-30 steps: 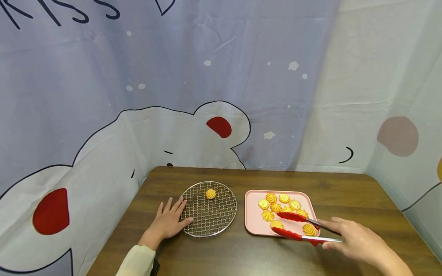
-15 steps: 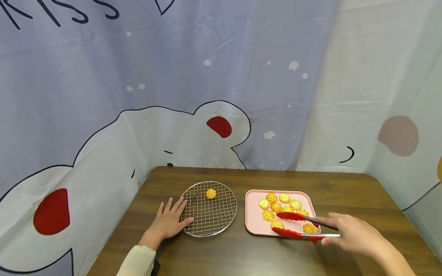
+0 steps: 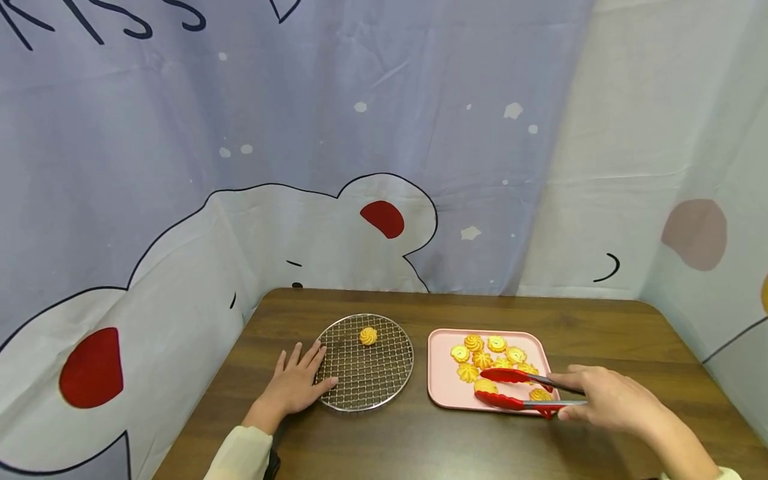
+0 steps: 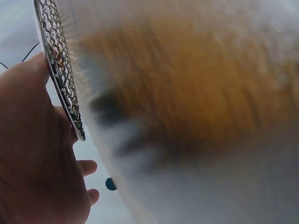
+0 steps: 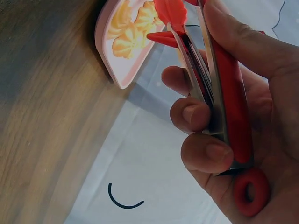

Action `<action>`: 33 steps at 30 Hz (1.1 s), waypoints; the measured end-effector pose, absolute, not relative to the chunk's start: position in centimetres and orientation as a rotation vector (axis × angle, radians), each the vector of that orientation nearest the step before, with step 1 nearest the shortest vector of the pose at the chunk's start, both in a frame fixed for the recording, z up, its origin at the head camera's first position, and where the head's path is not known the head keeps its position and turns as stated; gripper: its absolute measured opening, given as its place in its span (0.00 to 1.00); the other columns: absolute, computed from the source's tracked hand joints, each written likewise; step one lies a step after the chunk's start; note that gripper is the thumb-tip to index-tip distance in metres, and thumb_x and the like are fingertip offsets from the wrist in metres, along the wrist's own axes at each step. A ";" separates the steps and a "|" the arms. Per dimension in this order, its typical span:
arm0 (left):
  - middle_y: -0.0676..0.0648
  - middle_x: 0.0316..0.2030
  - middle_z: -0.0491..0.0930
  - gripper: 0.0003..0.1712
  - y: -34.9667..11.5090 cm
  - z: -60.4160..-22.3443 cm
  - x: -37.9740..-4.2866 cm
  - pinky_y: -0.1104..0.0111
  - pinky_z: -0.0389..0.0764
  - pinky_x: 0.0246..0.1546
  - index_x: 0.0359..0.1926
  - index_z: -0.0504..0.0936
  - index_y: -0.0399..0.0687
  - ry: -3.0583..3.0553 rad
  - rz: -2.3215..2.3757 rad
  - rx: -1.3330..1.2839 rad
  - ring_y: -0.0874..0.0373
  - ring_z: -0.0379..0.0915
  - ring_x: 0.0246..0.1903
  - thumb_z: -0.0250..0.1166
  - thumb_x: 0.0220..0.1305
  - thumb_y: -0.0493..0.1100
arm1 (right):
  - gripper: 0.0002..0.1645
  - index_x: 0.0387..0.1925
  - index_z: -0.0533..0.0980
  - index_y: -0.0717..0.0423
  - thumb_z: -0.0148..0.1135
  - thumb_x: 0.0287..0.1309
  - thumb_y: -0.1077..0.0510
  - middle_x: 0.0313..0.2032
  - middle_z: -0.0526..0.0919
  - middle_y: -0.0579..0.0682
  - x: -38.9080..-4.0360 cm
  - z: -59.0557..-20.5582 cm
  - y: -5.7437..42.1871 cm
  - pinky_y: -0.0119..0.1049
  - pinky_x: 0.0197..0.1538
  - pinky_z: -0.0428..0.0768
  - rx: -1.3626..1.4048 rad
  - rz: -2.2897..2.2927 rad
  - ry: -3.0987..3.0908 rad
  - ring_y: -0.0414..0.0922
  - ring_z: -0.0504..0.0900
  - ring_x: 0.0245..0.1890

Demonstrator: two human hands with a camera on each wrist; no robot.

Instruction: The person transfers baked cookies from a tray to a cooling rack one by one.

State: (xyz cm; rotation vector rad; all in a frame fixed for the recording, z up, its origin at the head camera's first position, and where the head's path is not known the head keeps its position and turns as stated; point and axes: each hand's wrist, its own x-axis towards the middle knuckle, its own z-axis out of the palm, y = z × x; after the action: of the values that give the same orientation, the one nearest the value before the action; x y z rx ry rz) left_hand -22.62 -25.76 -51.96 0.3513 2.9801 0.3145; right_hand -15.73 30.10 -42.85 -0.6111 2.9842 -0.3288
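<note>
My left hand [image 3: 291, 387] lies with fingers spread on the left rim of a round wire cooling rack [image 3: 366, 387]. One swirled butter cookie [image 3: 369, 336] sits near the rack's far side. In my right hand [image 3: 621, 403] are red-tipped metal tongs [image 3: 510, 402], their arms apart over a pink tray [image 3: 440, 380]. A cookie [image 3: 486, 385] is between the tong tips; whether both tips touch it I cannot tell. Several more cookies [image 3: 468, 372] lie on the tray. The right wrist view shows my fingers curled round the tongs' red handle [image 5: 233, 102].
Rack and tray stand side by side on a brown wooden table [image 3: 420, 447], with a strip of tabletop between them. A printed curtain [image 3: 480, 167] hangs behind the table and along its sides. Most of the left wrist view is blurred tabletop.
The tong tips have drawn a little closer together around the near cookie, and my right hand has shifted slightly forward. My left hand stays in place on the rack.
</note>
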 end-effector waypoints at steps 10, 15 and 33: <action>0.44 0.80 0.50 0.49 -25.6 -51.5 -22.5 0.34 0.36 0.72 0.80 0.56 0.47 2.981 0.302 0.355 0.32 0.37 0.77 0.49 0.72 0.72 | 0.38 0.59 0.83 0.38 0.79 0.43 0.37 0.54 0.84 0.54 -15.5 -42.6 30.3 0.54 0.42 0.83 -0.603 -0.291 3.017 0.54 0.86 0.47; 0.44 0.80 0.49 0.48 -25.6 -51.7 -22.7 0.34 0.35 0.73 0.80 0.55 0.48 2.984 0.303 0.352 0.32 0.36 0.78 0.49 0.72 0.72 | 0.36 0.58 0.83 0.35 0.79 0.43 0.38 0.48 0.84 0.42 -15.1 -42.3 30.3 0.47 0.38 0.82 -0.633 -0.267 3.054 0.45 0.85 0.41; 0.40 0.79 0.51 0.48 -25.5 -51.6 -22.2 0.33 0.37 0.72 0.79 0.57 0.43 2.987 0.327 0.360 0.30 0.39 0.77 0.51 0.73 0.69 | 0.35 0.59 0.82 0.34 0.78 0.46 0.38 0.50 0.84 0.46 -14.9 -41.9 30.4 0.51 0.41 0.83 -0.641 -0.283 3.080 0.50 0.86 0.43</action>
State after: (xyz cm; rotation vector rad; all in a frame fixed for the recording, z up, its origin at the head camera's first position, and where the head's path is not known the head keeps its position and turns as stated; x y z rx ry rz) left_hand -22.23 -25.46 -51.56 0.3604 2.9871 0.3274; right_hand -14.90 30.38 -41.91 -0.6412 3.0797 -0.2831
